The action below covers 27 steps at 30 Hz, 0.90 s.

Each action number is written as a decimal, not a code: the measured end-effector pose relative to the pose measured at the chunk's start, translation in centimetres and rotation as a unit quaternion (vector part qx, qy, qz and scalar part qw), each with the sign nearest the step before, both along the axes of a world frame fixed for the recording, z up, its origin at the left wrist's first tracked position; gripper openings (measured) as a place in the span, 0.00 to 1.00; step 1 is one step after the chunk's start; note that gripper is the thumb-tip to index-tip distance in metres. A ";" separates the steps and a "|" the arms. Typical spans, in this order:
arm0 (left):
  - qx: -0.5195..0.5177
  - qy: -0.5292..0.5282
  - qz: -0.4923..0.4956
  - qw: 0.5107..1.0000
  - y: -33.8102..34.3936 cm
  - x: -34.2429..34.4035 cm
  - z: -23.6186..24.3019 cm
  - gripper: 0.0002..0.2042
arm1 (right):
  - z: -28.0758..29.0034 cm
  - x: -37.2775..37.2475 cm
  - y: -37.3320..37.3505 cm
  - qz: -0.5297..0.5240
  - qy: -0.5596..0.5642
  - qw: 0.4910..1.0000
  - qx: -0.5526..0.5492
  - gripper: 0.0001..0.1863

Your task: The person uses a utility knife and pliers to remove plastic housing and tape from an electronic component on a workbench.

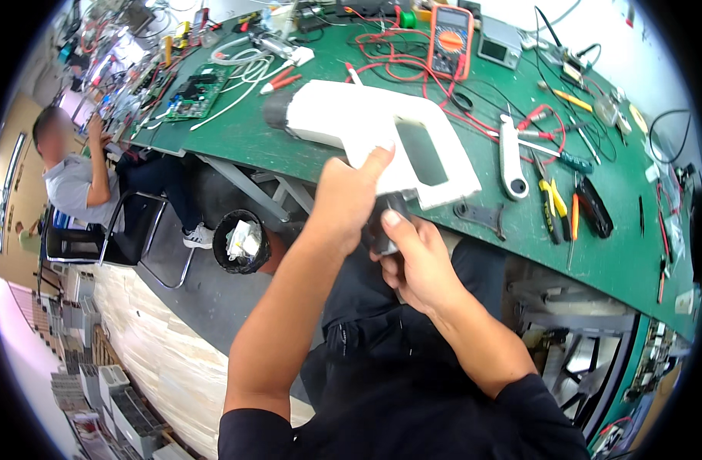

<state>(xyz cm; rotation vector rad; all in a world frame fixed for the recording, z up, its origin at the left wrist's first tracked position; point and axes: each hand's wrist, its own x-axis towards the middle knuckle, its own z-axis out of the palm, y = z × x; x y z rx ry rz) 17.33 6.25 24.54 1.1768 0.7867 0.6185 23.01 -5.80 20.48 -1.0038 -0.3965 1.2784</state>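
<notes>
The long green-topped surface spreads before me. At its near edge I hold the big white plastic housing, pistol-shaped, with a dark round left end and a looped right side; I can't tell whether any of it rests there. My left hand is closed round its lower stem, thumb pressed along the side, the other fingers hidden behind. My right hand pinches the black blocky piece just below, thumb on it and fingers curled under.

I'd judge I'm working at the joint between housing and piece, either seating it or freeing it; the view doesn't settle which. As I read it, the next move calls for a firm left grip and a straight push or pull from the right, without prying sideways.

As for writing, I find none I can read on the housing. Toward the far edge, the orange-and-grey handheld meter has markings round its dial, too small to make out. The grey metal box with a small dark screen, just right of it, shows no legible label, nor does the curved white plastic handle piece nearer the near edge.
</notes>
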 end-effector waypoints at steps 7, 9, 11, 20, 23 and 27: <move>0.095 -0.029 0.005 0.995 -2.6 -2.5 -1.5 0.21 | -2.4 0.3 -3.8 0.043 -0.006 0.995 0.086 0.29; 0.060 0.024 -0.082 0.994 -0.4 -5.9 -1.6 0.28 | -2.6 0.5 -4.7 0.059 0.026 0.992 0.104 0.35; 0.049 -0.012 0.044 0.998 0.7 -7.1 -2.6 0.36 | -2.9 0.8 -5.7 0.072 0.027 0.991 0.113 0.37; -0.066 -0.428 -0.009 0.901 2.5 -5.9 -2.0 0.44 | -1.9 -0.5 -7.0 0.053 -0.040 0.991 0.112 0.40; -0.044 -0.420 0.024 0.906 1.8 -6.0 -1.5 0.39 | -2.5 0.6 -7.3 0.085 -0.025 0.990 0.112 0.40; -0.076 -0.435 0.099 0.892 2.4 -5.0 -2.0 0.35 | -2.4 1.4 -7.6 0.132 -0.010 0.985 0.114 0.34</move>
